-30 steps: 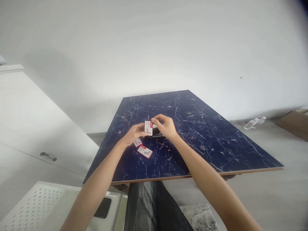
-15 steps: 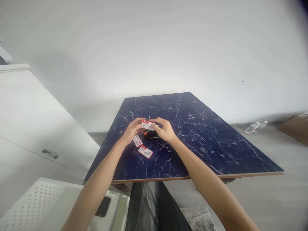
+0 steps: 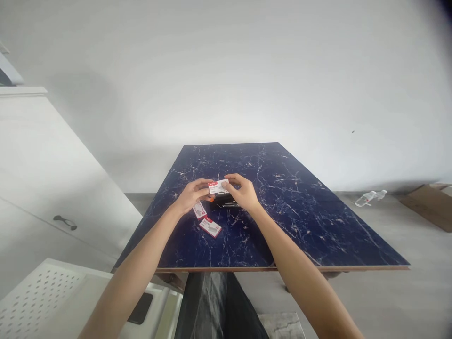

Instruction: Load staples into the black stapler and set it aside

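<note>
Held up over the middle of the table is a small red-and-white box (image 3: 215, 187) with printing on its face. My left hand (image 3: 193, 194) pinches its left end, and my right hand (image 3: 243, 190) grips the right end with thumb and fingers. Just below it lies a black object (image 3: 226, 201) with an orange part and shiny edges, partly hidden by the box and my right hand; its kind is unclear. Two similar red-and-white boxes lie nearer to me: one (image 3: 199, 210) beside my left hand, the other (image 3: 211, 227) touching or almost touching it.
The table (image 3: 303, 226) has a dark blue marbled top and stands by a white wall. A white cabinet (image 3: 42, 179) is on the left, above a white perforated surface (image 3: 38, 301) with a dark phone-like slab (image 3: 140, 308). A clear plastic bottle (image 3: 365, 198) and cardboard (image 3: 427, 205) lie on the floor at right.
The held box has tilted a little, and both hands keep their hold on it. The whole view has shifted slightly; the two boxes on the table lie as before.
</note>
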The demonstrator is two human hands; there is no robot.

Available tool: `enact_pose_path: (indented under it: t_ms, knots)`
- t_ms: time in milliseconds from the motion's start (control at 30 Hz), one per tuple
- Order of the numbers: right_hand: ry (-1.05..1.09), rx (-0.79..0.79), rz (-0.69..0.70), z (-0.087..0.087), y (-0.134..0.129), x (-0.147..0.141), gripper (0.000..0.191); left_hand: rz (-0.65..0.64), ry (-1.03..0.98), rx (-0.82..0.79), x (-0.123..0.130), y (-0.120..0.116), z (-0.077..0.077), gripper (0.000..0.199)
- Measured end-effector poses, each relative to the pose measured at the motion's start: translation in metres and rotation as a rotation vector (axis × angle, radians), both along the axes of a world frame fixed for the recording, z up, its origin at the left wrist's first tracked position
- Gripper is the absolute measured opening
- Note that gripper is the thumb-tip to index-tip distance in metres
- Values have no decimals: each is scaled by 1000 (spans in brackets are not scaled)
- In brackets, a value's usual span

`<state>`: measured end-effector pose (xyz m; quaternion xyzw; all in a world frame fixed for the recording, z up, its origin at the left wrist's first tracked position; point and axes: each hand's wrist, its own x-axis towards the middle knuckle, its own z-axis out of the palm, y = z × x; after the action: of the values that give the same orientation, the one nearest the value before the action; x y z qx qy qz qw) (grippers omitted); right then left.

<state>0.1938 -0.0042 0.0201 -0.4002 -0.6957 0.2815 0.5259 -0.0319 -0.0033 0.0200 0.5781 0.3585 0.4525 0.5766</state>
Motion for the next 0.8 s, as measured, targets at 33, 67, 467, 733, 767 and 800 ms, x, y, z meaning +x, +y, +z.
enact_pose_path:
  t_ms: [33,67,467,733,767,800]
  knots:
    - [19,-9,10,-1,1,1,31,28,2,4,1,1,-1,40]
    - [36,-17,22,-1,2,1,31,55,4,10,2,1,-2,39]
    - [157,-42,19,-13,8,-2,25,211,-9,101,0,8,-8,21]
    - [-31,-19,1,-8,3,0,26,176,-157,25,1,8,-10,20]
    - [-43,4,-3,-8,3,0,26,176,-172,22,1,9,-10,20]
    - [-63,46,-9,-8,2,0,25,175,-183,21,1,9,-10,19]
